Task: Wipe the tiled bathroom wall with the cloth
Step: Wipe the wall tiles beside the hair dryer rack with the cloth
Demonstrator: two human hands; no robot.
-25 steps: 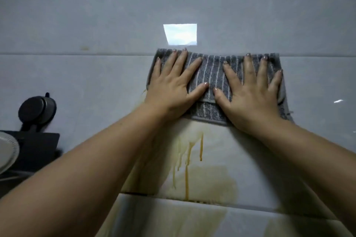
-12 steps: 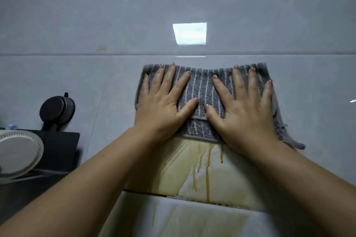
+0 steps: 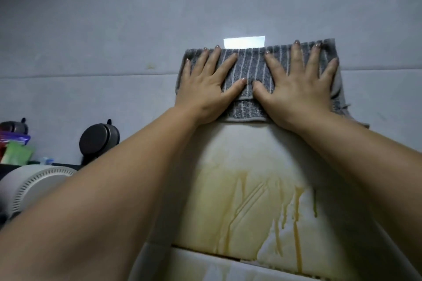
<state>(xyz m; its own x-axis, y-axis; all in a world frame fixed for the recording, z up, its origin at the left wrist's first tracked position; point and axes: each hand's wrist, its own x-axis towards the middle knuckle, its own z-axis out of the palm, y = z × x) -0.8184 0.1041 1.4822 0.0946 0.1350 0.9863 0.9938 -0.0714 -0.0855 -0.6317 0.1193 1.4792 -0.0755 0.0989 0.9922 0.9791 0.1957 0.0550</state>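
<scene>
Flat against tiled wall (image 3: 114, 29): left hand (image 3: 205, 89) and right hand (image 3: 296, 91), fingers spread wide, pressed striped grey cloth (image 3: 247, 70) above yellow stain (image 3: 251, 201).

Cloth: folded grey towel cloth with thin pale stripes (image 3: 247, 68), pressed flat on the glossy pale grey tiled wall (image 3: 114, 29), lying across a horizontal grout line.
Left hand (image 3: 205, 89): flat, fingers spread, on the cloth's left half.
Right hand (image 3: 296, 91): flat, fingers spread, on the right half; thumbs nearly meeting at the middle.
Stain: yellow-brown smear with drip runs (image 3: 262, 212) below the cloth, reaching the next grout line.
Reflection: bright rectangular glare (image 3: 244, 41) just above the cloth's top edge.
Left edge: round black suction holder (image 3: 98, 139) on the wall, white ribbed round object (image 3: 34, 187) below it.
</scene>
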